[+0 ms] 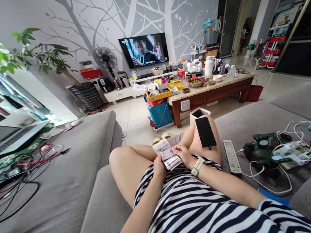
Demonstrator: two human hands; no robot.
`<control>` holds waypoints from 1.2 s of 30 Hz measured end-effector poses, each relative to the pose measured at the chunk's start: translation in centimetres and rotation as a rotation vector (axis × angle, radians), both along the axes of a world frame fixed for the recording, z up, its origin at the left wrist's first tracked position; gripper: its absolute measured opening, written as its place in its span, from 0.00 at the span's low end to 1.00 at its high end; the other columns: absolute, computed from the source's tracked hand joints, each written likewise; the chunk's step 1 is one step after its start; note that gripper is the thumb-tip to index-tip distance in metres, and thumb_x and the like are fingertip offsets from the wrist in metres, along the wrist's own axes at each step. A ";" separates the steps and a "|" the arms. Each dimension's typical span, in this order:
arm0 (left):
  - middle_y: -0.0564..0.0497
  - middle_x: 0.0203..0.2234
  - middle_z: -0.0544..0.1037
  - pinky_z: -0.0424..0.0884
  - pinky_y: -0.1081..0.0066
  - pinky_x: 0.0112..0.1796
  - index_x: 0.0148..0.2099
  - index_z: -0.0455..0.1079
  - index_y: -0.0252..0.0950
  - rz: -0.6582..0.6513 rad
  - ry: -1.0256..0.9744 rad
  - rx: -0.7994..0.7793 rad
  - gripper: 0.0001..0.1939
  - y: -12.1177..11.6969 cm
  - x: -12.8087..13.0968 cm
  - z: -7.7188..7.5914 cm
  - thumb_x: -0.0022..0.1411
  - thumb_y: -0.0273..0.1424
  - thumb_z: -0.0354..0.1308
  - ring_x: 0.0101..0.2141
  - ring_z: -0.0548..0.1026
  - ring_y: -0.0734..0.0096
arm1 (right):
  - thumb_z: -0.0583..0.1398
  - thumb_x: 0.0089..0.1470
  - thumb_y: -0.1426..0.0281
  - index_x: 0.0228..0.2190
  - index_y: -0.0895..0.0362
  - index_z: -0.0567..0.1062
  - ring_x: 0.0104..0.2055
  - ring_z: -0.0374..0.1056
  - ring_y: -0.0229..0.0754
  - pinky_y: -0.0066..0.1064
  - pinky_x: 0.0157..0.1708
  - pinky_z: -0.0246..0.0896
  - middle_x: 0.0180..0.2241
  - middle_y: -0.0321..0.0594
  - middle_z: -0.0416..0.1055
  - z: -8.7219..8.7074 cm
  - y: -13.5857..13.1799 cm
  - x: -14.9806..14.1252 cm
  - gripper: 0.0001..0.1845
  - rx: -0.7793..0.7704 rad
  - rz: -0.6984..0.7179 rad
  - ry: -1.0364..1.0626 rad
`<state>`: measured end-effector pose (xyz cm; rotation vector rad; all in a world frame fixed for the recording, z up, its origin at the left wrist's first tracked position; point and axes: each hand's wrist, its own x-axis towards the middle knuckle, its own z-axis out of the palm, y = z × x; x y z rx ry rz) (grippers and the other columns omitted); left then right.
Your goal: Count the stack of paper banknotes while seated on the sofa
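I sit on a grey sofa (70,196) with my legs crossed. Both hands hold a stack of banknotes (166,154) in my lap. My left hand (159,168) grips the stack from the left side. My right hand (183,155), with a pale watch (197,166) on its wrist, holds the right edge, thumb on the top notes. A black phone (205,132) lies face up on my right knee.
A white remote (231,156), a green figure (262,154) and white cables (286,184) lie on the sofa to my right. A laptop (7,138) and tangled cords lie at left. A cluttered wooden coffee table (213,89), a television (143,50) and a fan (105,59) stand ahead.
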<state>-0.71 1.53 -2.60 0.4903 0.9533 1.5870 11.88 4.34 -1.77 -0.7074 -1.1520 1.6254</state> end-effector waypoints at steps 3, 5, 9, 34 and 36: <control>0.44 0.32 0.81 0.72 0.61 0.43 0.37 0.73 0.31 0.000 -0.013 -0.006 0.11 0.0 0.0 0.1 0.52 0.32 0.57 0.41 0.77 0.56 | 0.64 0.42 0.57 0.20 0.56 0.68 0.20 0.56 0.35 0.28 0.24 0.53 0.18 0.30 0.62 0.0 0.0 0.0 0.16 0.000 -0.001 -0.002; 0.43 0.33 0.81 0.72 0.60 0.45 0.39 0.73 0.30 0.001 -0.026 -0.002 0.13 0.0 0.0 0.0 0.52 0.33 0.58 0.41 0.77 0.56 | 0.64 0.42 0.57 0.20 0.56 0.69 0.21 0.57 0.36 0.28 0.24 0.53 0.17 0.31 0.63 0.0 0.0 -0.1 0.16 0.006 0.003 -0.004; 0.41 0.34 0.81 0.71 0.59 0.46 0.41 0.73 0.28 0.007 -0.042 0.025 0.16 0.2 -0.1 -0.4 0.52 0.34 0.58 0.40 0.78 0.56 | 0.62 0.45 0.57 0.20 0.56 0.70 0.21 0.59 0.37 0.29 0.26 0.55 0.16 0.33 0.66 0.0 0.0 -0.1 0.15 0.031 0.018 -0.011; 0.48 0.22 0.79 0.70 0.63 0.36 0.32 0.73 0.30 -0.030 0.087 0.002 0.16 -0.6 -0.5 -0.2 0.40 0.34 0.68 0.28 0.77 0.61 | 0.63 0.45 0.60 0.23 0.57 0.69 0.24 0.59 0.37 0.29 0.27 0.55 0.21 0.32 0.64 -1.4 1.0 -0.1 0.13 0.086 -0.134 -0.092; 0.48 0.24 0.80 0.70 0.63 0.36 0.33 0.74 0.30 -0.025 0.089 0.010 0.16 -0.5 -0.5 -0.3 0.42 0.35 0.67 0.28 0.77 0.61 | 0.63 0.45 0.61 0.22 0.57 0.69 0.24 0.59 0.37 0.29 0.27 0.55 0.20 0.32 0.64 -1.4 1.0 0.0 0.13 0.098 -0.144 -0.100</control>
